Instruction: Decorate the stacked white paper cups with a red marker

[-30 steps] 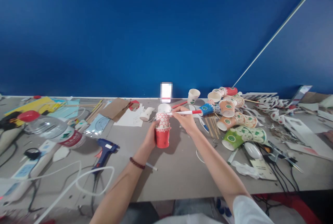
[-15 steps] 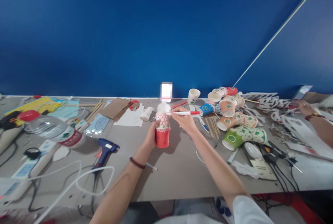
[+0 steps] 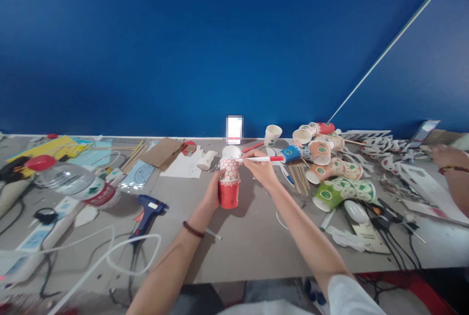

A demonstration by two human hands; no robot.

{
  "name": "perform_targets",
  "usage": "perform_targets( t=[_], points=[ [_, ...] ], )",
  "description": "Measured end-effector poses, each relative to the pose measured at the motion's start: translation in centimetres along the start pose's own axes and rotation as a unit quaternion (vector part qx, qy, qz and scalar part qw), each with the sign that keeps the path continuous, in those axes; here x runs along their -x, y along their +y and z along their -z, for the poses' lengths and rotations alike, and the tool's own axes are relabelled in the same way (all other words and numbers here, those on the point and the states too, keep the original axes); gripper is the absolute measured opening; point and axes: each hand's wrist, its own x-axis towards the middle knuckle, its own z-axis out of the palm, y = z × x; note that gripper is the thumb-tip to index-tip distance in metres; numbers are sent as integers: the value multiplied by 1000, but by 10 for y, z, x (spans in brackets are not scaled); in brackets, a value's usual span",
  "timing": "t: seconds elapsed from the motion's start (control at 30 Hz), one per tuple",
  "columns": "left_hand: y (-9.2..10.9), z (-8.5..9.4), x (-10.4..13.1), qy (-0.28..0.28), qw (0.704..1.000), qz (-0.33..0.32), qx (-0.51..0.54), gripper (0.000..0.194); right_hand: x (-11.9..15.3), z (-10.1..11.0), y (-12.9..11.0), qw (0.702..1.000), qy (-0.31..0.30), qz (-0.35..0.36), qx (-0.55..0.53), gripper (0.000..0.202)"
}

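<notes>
Near the middle of the grey table, my left hand (image 3: 214, 190) is wrapped round the left side of joined paper cups. The lower cup (image 3: 229, 194) is red; the white upper part (image 3: 229, 169) carries a red scale-like pattern and ends in an open white rim. My right hand (image 3: 256, 164) grips a white marker with a red end (image 3: 269, 158) close to the upper part's right side. The marker's tip meets or nearly meets the patterned surface; contact is too small to tell.
Left lie a water bottle (image 3: 78, 183), a blue glue gun (image 3: 148, 215) and a power strip (image 3: 40, 241). Decorated cups (image 3: 330, 193), wooden sticks (image 3: 300, 178) and black cables lie right. Behind are a white cup (image 3: 273, 135) and a blue wall. Another person's hand (image 3: 445, 156) is far right.
My hands, the cups and the marker have barely moved. The other person's hand at the far right has shifted further right.
</notes>
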Motion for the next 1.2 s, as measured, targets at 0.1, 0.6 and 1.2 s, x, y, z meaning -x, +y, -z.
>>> perform_targets(
  t=[0.1, 0.6, 1.2],
  points=[
    [0, 0, 0, 3, 1000, 5, 5, 41, -1, 0, 2, 1000, 4, 2, -2, 4],
    [-1, 2, -1, -17, 1000, 5, 9, 41, 0, 1, 0, 1000, 2, 6, 11, 4],
    [4, -2, 1, -37, 994, -28, 98, 40, -3, 0, -3, 991, 17, -60, -120, 10]
  ],
)
